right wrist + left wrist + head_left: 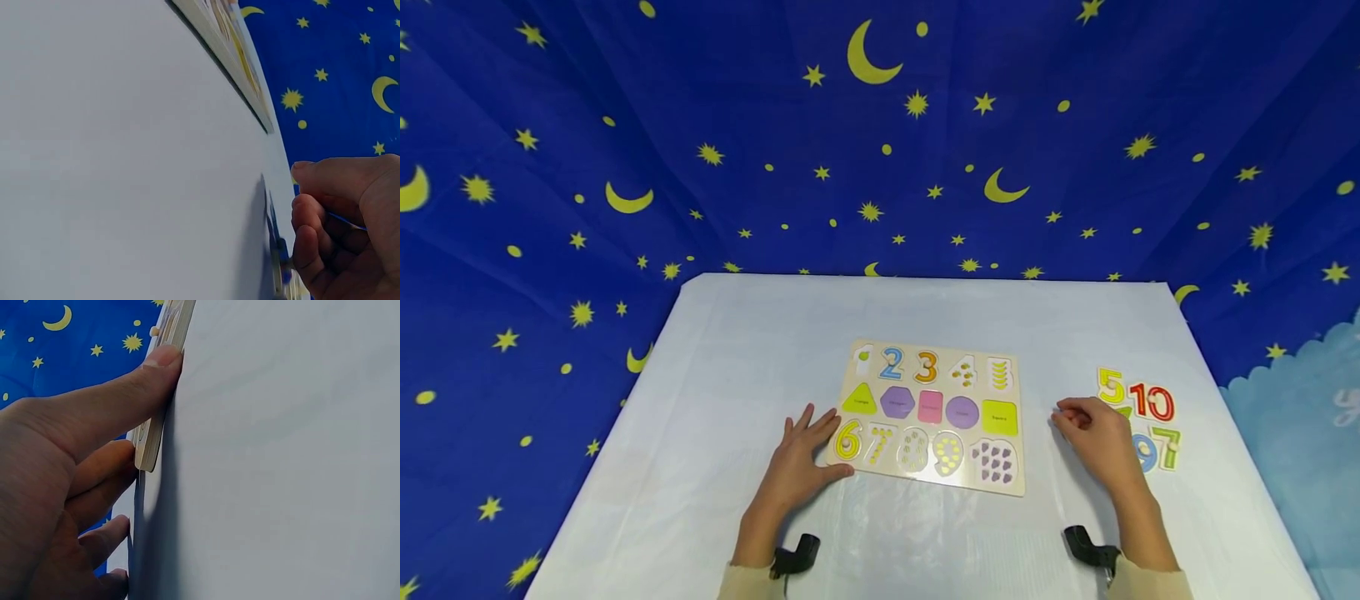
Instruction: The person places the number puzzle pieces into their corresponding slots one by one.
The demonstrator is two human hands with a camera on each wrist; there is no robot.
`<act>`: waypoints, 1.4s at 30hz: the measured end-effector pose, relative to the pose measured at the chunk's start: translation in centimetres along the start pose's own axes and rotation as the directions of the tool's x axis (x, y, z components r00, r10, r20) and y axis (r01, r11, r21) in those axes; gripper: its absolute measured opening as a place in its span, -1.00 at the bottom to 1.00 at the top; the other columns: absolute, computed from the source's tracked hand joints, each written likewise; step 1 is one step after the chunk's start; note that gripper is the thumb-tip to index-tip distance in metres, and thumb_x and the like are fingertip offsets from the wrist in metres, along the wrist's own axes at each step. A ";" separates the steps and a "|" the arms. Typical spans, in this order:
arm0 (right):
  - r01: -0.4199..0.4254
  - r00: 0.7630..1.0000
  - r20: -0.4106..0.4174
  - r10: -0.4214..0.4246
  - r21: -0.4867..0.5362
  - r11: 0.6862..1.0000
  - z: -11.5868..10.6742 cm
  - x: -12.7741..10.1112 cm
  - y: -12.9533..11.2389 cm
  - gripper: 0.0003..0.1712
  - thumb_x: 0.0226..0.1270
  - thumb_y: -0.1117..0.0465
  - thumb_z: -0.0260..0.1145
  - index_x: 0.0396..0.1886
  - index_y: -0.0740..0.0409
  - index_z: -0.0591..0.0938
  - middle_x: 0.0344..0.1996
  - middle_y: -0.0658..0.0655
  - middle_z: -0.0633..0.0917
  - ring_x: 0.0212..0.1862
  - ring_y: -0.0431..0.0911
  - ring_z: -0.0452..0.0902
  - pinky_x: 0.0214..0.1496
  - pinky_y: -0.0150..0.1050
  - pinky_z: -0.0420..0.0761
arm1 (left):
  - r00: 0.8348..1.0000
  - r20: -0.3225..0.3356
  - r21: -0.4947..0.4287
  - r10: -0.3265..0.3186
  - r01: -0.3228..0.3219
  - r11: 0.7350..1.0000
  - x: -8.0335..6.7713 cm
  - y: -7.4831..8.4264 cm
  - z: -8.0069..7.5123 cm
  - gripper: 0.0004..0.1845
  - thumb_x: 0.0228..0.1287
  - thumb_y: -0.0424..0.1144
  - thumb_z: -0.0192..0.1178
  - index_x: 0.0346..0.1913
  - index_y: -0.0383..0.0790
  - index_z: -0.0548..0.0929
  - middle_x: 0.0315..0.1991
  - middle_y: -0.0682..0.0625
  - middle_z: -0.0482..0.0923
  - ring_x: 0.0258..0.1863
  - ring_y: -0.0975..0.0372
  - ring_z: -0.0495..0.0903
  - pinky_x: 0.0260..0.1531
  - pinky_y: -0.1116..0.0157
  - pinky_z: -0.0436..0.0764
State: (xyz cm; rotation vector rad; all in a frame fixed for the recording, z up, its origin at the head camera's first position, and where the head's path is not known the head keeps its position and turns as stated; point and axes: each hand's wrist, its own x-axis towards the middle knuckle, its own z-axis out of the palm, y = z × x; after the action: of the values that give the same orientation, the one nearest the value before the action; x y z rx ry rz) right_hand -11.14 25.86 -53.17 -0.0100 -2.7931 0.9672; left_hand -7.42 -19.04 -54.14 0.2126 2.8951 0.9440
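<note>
A wooden puzzle board (928, 417) with numbers and coloured shapes lies in the middle of the white table (730, 350). My left hand (805, 454) rests flat beside its lower left corner. The straight thumb (125, 394) presses against the board's edge (153, 434). My right hand (1093, 433) hovers low to the right of the board, fingers curled (312, 250), over loose number pieces. A blue piece (278, 250) lies on the table right at those fingertips. Whether they grip it is hidden. A yellow 5 (1110, 386), a red 10 (1152, 402), a blue 9 (1147, 454) and a green 7 (1168, 446) lie there.
A blue cloth with yellow stars and moons (880, 125) hangs behind and around the table. Bare white tabletop stretches in front of the board (925, 533) and to its left. The table's right edge runs close past the loose pieces.
</note>
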 end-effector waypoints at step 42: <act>-0.129 0.990 -0.068 0.124 -0.079 0.988 -1.6 -0.9 2.8 -0.74 0.18 0.18 0.42 -0.18 0.23 0.73 -0.45 0.06 0.58 -0.42 -0.11 0.41 -0.52 -0.37 0.35 | 1.000 0.004 -0.021 0.000 0.000 1.000 0.0 0.0 0.0 -0.04 -0.17 0.13 0.51 0.37 -0.06 0.39 0.38 0.16 0.26 0.48 0.15 -0.10 0.43 0.04 -0.25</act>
State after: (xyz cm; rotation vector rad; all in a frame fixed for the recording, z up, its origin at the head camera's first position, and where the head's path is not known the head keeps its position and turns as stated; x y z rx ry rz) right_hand -10.08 29.01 -53.80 -0.2279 -2.8010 0.8604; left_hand -7.45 -19.06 -54.13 0.2122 2.8805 0.9722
